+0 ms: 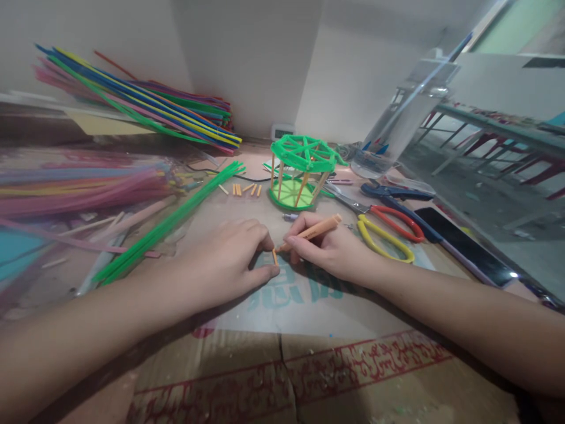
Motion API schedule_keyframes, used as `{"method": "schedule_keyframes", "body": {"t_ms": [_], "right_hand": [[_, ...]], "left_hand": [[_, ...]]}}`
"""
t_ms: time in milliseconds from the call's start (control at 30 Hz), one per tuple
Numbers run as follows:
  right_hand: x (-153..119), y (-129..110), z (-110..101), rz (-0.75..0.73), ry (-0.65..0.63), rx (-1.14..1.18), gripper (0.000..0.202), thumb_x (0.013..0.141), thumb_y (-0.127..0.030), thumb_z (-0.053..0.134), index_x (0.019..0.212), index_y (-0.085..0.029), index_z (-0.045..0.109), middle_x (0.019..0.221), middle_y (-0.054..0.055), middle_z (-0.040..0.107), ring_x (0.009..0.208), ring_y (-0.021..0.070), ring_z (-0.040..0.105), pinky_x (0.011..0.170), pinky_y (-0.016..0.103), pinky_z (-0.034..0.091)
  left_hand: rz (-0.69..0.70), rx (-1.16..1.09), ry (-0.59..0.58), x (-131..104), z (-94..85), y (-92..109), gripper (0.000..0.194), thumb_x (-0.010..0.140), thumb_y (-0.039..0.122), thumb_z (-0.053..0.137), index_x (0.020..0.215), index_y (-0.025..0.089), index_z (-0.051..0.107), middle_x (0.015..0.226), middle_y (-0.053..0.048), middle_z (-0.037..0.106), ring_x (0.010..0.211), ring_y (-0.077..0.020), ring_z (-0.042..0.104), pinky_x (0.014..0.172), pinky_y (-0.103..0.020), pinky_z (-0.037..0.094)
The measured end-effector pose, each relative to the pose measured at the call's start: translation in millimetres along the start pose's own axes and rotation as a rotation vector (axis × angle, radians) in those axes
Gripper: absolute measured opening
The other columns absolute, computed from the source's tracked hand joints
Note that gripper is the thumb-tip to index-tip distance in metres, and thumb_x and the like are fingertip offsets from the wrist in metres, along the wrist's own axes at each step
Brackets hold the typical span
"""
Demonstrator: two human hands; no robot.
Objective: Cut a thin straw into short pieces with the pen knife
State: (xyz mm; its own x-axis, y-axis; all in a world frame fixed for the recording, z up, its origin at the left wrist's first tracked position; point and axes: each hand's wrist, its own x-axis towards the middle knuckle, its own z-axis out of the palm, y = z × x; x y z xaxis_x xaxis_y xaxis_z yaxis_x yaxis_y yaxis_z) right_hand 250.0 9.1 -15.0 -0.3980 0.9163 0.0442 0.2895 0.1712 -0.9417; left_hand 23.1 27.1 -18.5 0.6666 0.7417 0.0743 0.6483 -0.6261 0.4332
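Note:
Between its thumb and fingertips my left hand (pixel 238 250) pinches a short orange stick (pixel 274 257), held just above a printed sheet (pixel 238 318). My right hand (pixel 335 244) is closed around an orange marker pen (pixel 320 228); the pen's tip is at the stick, and I cannot tell whether it touches. Behind my hands stands a round frame (pixel 304 154) with a fuzzy green top and base joined by thin wooden posts. To its left lie several short orange sticks (pixel 237 189) like the held one.
Green pipe cleaners (pixel 176 218) lie to the left, near bundles of coloured ones (pixel 145 106). At right are scissors (pixel 388 227) with red and yellow handles, blue-handled pliers (pixel 397 191), a phone (pixel 468 241) and a clear bottle (pixel 397 123). Cardboard (pixel 229 377) covers the near table.

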Motion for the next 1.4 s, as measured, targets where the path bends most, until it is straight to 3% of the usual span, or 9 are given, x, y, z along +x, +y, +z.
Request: {"method": "schedule_keyframes", "body": {"t_ms": [167,300,500,733,1067,1400], "right_hand": [[-2.8,-2.8,-1.5,0.062,-0.109,0.082,0.024,0.088,-0.032,0.078,0.083,-0.020,0.057,0.062,-0.003,0.067,0.055,0.0117,0.062,0.053,0.022,0.047],[-4.5,-5.3,-1.9,0.076,-0.126,0.085,0.026,0.085,-0.031,0.080,0.082,-0.019,0.058,0.062,-0.003,0.067,0.056,0.0114,0.063,0.054,0.021,0.048],[-3.6,-4.5,-0.9,0.079,-0.117,0.083,0.028,0.085,-0.033,0.081,0.081,-0.020,0.057,0.061,-0.003,0.067,0.054,0.0109,0.061,0.053,0.021,0.047],[-4.2,-6.2,-1.4,0.067,-0.137,0.046,0.025,0.086,-0.033,0.077,0.081,-0.020,0.057,0.062,-0.002,0.067,0.055,0.0116,0.061,0.052,0.022,0.047],[-4.9,-4.1,-0.2,0.059,-0.117,0.021,0.020,0.087,-0.029,0.074,0.082,-0.020,0.057,0.063,-0.002,0.067,0.056,0.0113,0.061,0.053,0.021,0.046],[-4.7,-5.6,-0.1,0.058,-0.127,0.035,0.028,0.087,-0.037,0.080,0.081,-0.020,0.058,0.063,-0.002,0.068,0.057,0.0112,0.062,0.054,0.021,0.048]], "left_hand": [[-0.006,0.025,-0.003,-0.2,-1.2,1.2,0.028,0.090,0.049,0.064,0.094,0.021,0.066,0.092,-0.007,0.068,0.088,-0.0291,0.065,0.081,-0.042,0.049],[-0.014,0.003,-0.006,0.3,-2.3,0.2,0.031,0.090,0.052,0.064,0.095,0.022,0.066,0.092,-0.007,0.069,0.088,-0.0286,0.065,0.080,-0.041,0.048],[-0.067,-0.127,-0.029,7.9,0.0,-2.5,0.034,0.100,0.043,0.043,0.088,0.022,0.068,0.090,-0.006,0.072,0.087,-0.0257,0.066,0.080,-0.039,0.047],[-0.047,-0.149,0.029,9.6,5.9,-3.6,0.022,0.095,0.039,0.059,0.085,0.021,0.069,0.083,-0.003,0.070,0.076,-0.0212,0.061,0.072,-0.034,0.042],[-0.050,-0.169,0.020,11.9,3.8,-5.1,0.019,0.094,0.035,0.061,0.084,0.021,0.068,0.078,-0.001,0.068,0.072,-0.0194,0.060,0.068,-0.032,0.041],[-0.047,-0.179,0.003,11.6,3.4,-9.4,0.019,0.093,0.037,0.060,0.085,0.021,0.068,0.078,-0.001,0.069,0.072,-0.0188,0.061,0.066,-0.031,0.042]]}}
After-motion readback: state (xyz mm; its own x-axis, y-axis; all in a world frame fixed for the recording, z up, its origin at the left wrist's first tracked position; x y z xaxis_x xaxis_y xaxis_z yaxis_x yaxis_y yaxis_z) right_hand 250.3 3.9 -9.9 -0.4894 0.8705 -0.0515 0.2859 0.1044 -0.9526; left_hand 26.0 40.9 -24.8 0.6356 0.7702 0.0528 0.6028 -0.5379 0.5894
